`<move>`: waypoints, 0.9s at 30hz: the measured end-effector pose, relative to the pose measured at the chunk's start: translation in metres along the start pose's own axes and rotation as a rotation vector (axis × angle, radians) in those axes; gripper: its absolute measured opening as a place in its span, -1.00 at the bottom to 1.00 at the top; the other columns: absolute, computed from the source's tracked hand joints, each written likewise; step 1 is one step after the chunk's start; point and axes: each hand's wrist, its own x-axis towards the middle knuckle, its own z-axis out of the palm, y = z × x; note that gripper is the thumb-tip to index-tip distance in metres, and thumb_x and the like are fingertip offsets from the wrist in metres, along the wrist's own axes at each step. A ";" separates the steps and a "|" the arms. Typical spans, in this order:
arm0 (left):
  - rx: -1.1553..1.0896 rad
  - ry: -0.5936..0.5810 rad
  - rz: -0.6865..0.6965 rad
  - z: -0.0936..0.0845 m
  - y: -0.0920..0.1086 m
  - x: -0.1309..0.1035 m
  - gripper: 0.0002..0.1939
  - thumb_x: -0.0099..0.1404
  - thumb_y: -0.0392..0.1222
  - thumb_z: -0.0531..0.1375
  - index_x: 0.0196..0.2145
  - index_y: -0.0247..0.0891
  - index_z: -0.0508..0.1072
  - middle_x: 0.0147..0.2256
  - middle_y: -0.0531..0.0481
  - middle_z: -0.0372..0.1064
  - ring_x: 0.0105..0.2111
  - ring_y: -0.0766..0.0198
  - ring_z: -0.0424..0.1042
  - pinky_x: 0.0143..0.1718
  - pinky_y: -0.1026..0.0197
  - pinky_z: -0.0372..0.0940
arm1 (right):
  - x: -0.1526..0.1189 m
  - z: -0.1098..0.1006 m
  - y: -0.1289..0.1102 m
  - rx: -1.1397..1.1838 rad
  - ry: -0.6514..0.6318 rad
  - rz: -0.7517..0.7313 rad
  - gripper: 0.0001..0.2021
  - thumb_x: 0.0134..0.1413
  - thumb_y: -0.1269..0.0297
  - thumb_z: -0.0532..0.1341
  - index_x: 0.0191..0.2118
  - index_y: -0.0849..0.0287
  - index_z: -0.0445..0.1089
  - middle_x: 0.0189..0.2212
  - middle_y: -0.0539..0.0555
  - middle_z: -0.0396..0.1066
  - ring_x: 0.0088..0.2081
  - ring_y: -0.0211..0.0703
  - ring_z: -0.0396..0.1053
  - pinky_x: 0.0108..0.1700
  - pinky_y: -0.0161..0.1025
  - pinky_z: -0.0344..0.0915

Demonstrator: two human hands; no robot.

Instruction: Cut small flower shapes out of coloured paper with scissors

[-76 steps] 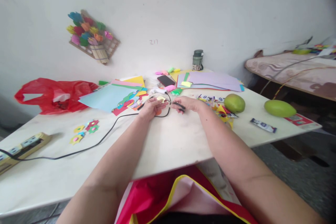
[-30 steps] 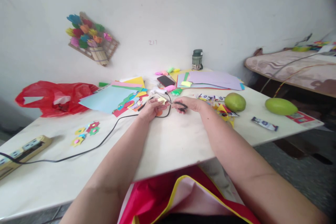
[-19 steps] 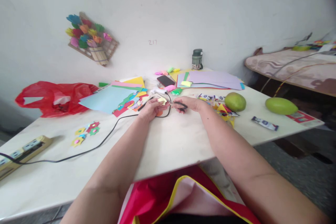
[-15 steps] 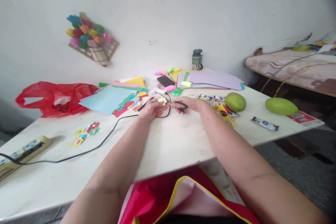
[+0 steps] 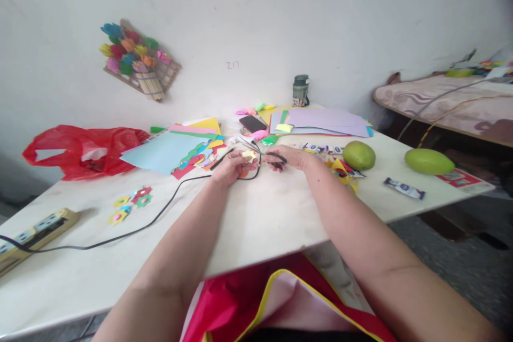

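Note:
My left hand (image 5: pixel 231 167) pinches a small pale yellow paper cutout (image 5: pixel 249 156) above the middle of the table. Just right of it, my right hand (image 5: pixel 292 157) is closed round the dark handles of a pair of scissors (image 5: pixel 276 159). The thin metal blades point up and left, close to the paper's upper right side; whether they touch it I cannot tell. Colourful paper scraps (image 5: pixel 200 155) lie beyond my left hand. A black cable (image 5: pixel 180 184) runs beneath both hands. Small paper flowers (image 5: pixel 132 203) rest on the left of the table.
A red plastic bag (image 5: pixel 80 152) and a power strip (image 5: pixel 38 238) are at the left. Coloured sheets (image 5: pixel 320 122), a phone (image 5: pixel 253 123) and a flask (image 5: pixel 300 91) stand or lie at the back. Green mangoes (image 5: pixel 358 155) and a small packet (image 5: pixel 404 188) are on the right.
The scissor blades have shifted up and away from the middle of the yellow paper, and look more spread. My left hand has barely moved.

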 end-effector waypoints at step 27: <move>0.191 -0.113 -0.121 0.015 0.006 -0.004 -0.80 -0.14 -0.31 0.34 -0.55 -0.33 0.36 -0.66 0.11 0.27 -0.70 0.47 0.20 -0.51 0.25 0.37 | 0.011 0.015 -0.005 0.278 0.295 -0.196 -0.60 -0.42 0.42 0.38 -0.30 0.22 0.33 -0.61 -0.13 0.32 -0.55 -0.34 0.28 -0.48 -0.37 0.22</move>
